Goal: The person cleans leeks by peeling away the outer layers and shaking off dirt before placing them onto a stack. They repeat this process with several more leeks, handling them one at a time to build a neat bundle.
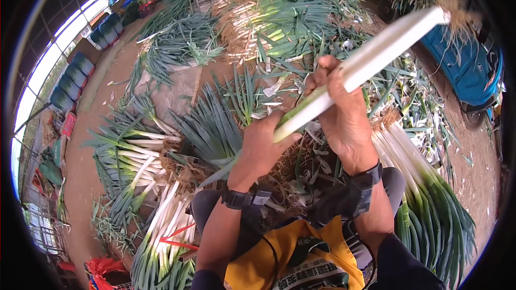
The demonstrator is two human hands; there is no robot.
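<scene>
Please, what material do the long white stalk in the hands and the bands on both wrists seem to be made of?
The leek, held by the left hand and right hand, is plant matter: smooth matte white shaft, green lower end, stringy brown roots at the tip. The wrist bands look like black fabric or rubber straps; the picture leaves it open.

Black wrist straps, dark sleeves, grey trousers, yellow printed apron.

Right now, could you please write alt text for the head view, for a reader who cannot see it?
Both bare hands grip one long leek held up at a slant, the left hand at its green end and the right hand on the white shaft, roots uppermost. Heaps of leeks and a tied bundle lie on the dirt ground around.
</scene>
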